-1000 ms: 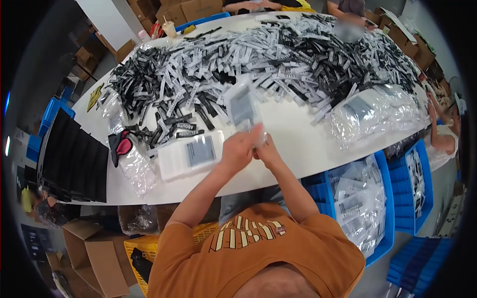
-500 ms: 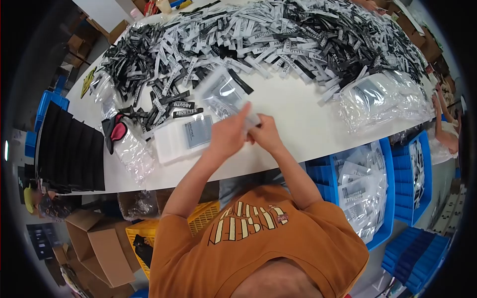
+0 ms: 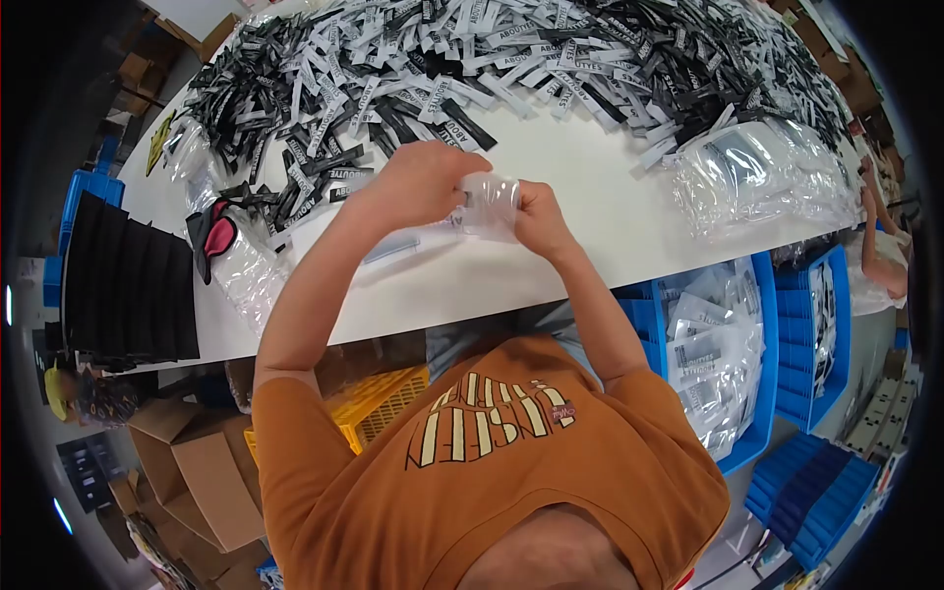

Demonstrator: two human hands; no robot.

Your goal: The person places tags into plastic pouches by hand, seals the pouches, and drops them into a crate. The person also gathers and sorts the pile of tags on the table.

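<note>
Both hands hold a clear plastic bag [image 3: 490,205] stretched between them above the white table [image 3: 590,236]. My left hand [image 3: 421,185] has its fingers closed on the bag's left side. On the right side, my right hand [image 3: 541,220] grips it in a closed hold. Below my left forearm lies a stack of white pouches with a grey panel [image 3: 393,248], partly covered by the arm and bag. Beyond the hands spreads a large heap of black and white printed strips [image 3: 511,49].
Clear plastic bags [image 3: 757,182] are piled at the right. At the left are a black and red item [image 3: 218,241], plastic wrap and black trays [image 3: 128,285]. Blue bins [image 3: 762,374] stand below the table's right edge, a yellow crate [image 3: 383,405] below its left part. Another person's arm [image 3: 873,246] shows far right.
My hands have moved apart and up, with my left hand further left. The bag, earlier hanging flat beyond the hands, is now bunched and stretched between them. The view has tilted down.
</note>
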